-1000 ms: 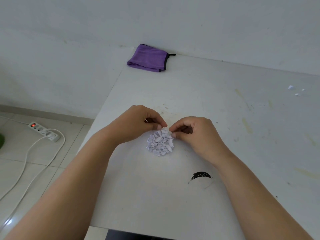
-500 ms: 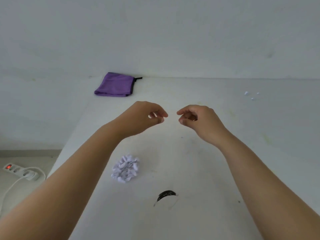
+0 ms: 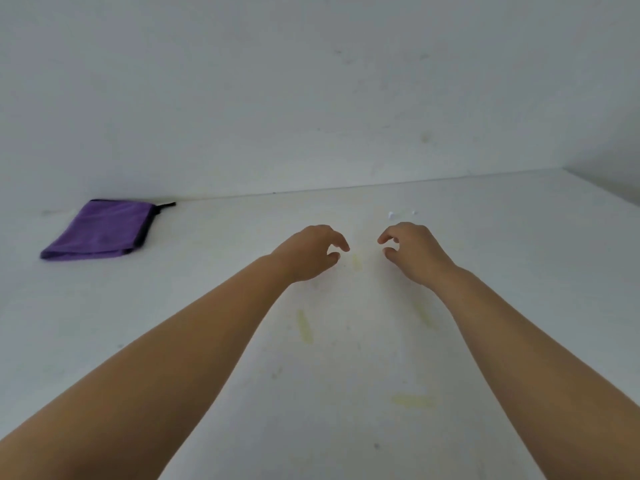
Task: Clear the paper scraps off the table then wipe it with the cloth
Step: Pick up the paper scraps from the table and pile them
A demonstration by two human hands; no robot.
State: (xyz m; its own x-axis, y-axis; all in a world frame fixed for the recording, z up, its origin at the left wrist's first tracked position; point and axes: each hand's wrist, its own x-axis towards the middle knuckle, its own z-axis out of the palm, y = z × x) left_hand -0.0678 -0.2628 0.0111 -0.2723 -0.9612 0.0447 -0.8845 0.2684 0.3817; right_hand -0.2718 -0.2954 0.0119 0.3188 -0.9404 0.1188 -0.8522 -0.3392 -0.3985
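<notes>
Both hands, left hand [image 3: 311, 252] and right hand [image 3: 412, 251], reach with loosely curled, empty fingers toward the paper scraps [image 3: 391, 214]. Scrap-clearing goes on; pinching those bits likely comes next, the cloth [image 3: 100, 230] waiting.

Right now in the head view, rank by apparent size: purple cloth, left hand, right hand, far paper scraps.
1. purple cloth
2. left hand and right hand: look alike, not ranked against each other
3. paper scraps: tiny specks near the back wall, farther away, so true size is unsure

Head view, forward-down, close over table [image 3: 346, 393]
</notes>
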